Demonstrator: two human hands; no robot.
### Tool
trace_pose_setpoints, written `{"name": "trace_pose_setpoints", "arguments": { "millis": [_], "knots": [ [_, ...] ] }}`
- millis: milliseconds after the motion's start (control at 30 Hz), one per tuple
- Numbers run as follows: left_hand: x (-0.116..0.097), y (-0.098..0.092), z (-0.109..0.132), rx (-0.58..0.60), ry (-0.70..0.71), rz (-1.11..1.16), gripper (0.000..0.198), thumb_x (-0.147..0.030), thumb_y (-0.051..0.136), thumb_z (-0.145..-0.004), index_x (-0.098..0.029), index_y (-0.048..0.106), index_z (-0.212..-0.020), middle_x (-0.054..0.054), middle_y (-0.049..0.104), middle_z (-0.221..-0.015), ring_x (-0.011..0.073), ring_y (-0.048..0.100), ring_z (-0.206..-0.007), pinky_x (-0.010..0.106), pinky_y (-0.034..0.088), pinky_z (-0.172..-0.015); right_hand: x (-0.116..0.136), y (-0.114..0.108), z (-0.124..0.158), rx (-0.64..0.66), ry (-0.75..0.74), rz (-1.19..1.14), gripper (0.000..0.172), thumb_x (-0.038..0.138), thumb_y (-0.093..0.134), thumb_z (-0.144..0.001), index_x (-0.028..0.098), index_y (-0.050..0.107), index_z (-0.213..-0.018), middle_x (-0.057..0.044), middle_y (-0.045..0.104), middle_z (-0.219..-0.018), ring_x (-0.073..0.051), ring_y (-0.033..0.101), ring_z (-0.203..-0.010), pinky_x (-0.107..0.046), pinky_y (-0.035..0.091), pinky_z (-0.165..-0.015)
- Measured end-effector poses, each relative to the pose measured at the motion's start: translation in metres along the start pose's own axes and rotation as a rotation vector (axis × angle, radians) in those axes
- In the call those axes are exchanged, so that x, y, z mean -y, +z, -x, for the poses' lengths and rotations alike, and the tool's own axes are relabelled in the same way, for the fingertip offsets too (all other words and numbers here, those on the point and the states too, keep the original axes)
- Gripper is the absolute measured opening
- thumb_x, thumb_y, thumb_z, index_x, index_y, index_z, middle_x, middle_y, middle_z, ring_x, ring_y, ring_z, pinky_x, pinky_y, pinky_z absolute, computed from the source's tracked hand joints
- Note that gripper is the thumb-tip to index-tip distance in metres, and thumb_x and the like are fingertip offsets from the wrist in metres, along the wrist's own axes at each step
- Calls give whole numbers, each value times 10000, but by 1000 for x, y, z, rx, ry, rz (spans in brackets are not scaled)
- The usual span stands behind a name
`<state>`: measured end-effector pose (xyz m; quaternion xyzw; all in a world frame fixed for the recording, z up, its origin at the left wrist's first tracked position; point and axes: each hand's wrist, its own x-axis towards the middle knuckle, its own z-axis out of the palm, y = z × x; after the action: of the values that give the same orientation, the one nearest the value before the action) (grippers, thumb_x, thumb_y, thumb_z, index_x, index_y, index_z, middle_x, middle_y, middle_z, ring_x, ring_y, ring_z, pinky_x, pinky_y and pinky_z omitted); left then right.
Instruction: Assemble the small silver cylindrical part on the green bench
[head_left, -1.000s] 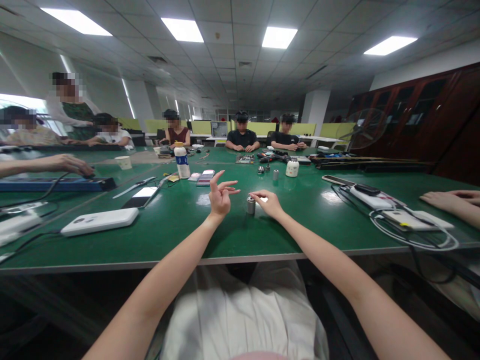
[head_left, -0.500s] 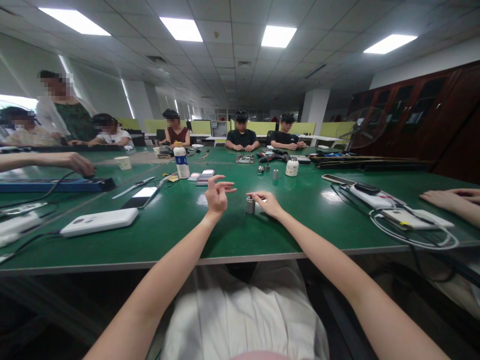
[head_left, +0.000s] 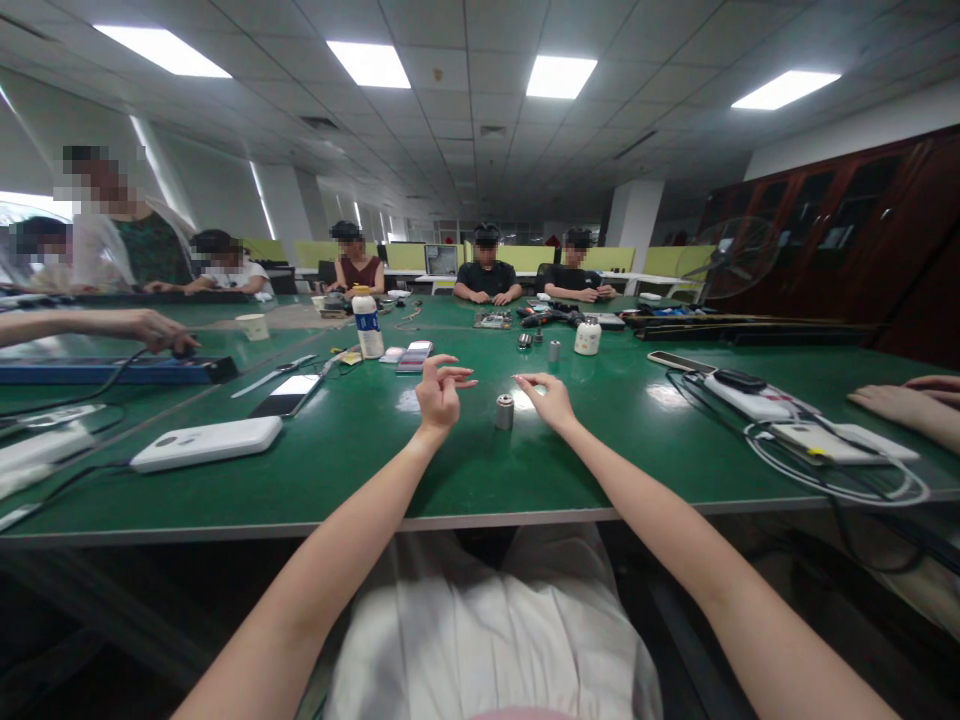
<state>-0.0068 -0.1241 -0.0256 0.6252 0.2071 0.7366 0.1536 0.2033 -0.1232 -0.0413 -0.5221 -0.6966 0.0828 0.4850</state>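
A small grey metal cylinder (head_left: pixel 504 412) stands upright on the green table (head_left: pixel 465 480), between my two hands. My left hand (head_left: pixel 441 393) hovers to the left of the cylinder, its fingers apart and partly bent, holding nothing. To the right and slightly above the cylinder is my right hand (head_left: pixel 547 398), apart from it. Its thumb and fingertips are pinched together, and whatever may be between them is too small to make out.
Beyond my hands stand a white-and-blue bottle (head_left: pixel 367 324), a white jar (head_left: pixel 587 337) and a second small cylinder (head_left: pixel 554 350). A white power bank (head_left: pixel 207 444) lies left; a power strip (head_left: pixel 761 398) with cables lies right. Other people sit around the table.
My right hand has lifted off the top of the cylinder and moved a little up and right. The cylinder now stands untouched. My left hand keeps nearly the same pose.
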Motion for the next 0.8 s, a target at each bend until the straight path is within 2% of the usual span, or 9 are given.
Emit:
{"name": "trace_pose_setpoints", "arguments": {
  "millis": [100, 233, 367, 467, 567, 667, 800],
  "knots": [
    [-1, 0, 0, 4, -2, 6, 216, -112, 443, -823, -210, 492, -1010, -28, 717, -732, 152, 727, -614, 281, 634, -585, -14, -11, -1, 19, 122, 116, 224, 426, 601, -873, 299, 764, -959, -25, 732, -1084, -254, 611, -1114, -427, 403, -1016],
    [-3, 1, 1, 13, -13, 10, 204, -126, 445, -836, -215, 488, -1014, -24, 722, -748, 160, 731, -640, 303, 641, -607, -27, -15, 2, 116, 266, 236, 164, 443, 724, -760, 304, 788, -819, -52, 747, -1030, -338, 603, -1118, -528, 381, -1002],
    [-3, 1, 2, 17, -18, 8, 201, -126, 447, -828, -212, 497, -1002, -21, 728, -744, 159, 731, -633, 294, 638, -601, -28, -12, 5, 159, 292, 260, 211, 468, 783, -686, 347, 783, -858, -34, 727, -1101, -343, 563, -1179, -521, 363, -1026],
    [-3, 1, 2, 11, -19, 9, 204, -125, 446, -824, -210, 506, -999, -25, 728, -734, 154, 728, -621, 285, 634, -593, -27, -11, 5, 134, 288, 227, 170, 433, 772, -707, 315, 788, -827, -49, 734, -1076, -338, 577, -1164, -504, 383, -1021],
    [-3, 1, 2, 10, -28, 13, 193, -136, 455, -827, -208, 511, -998, -28, 726, -721, 150, 724, -610, 280, 630, -588, -22, -9, 2, 78, 244, 128, 197, 403, 665, -819, 269, 781, -906, -60, 747, -1031, -284, 641, -1078, -433, 457, -973],
    [-4, 1, 2, 17, -38, 21, 187, -147, 465, -827, -206, 513, -998, -26, 725, -721, 151, 724, -611, 279, 628, -587, -11, -6, -1, 36, 111, -24, 289, 383, 531, -917, 238, 742, -1050, -49, 731, -1093, -222, 658, -1066, -354, 492, -954],
    [-5, 1, 2, 24, -50, 16, 185, -151, 468, -821, -209, 512, -991, -30, 725, -709, 155, 725, -604, 274, 624, -578, 9, 2, 2, 47, -85, -192, 279, 377, 545, -917, 234, 733, -1064, -37, 721, -1124, -218, 649, -1092, -364, 484, -986]
  ]
}}
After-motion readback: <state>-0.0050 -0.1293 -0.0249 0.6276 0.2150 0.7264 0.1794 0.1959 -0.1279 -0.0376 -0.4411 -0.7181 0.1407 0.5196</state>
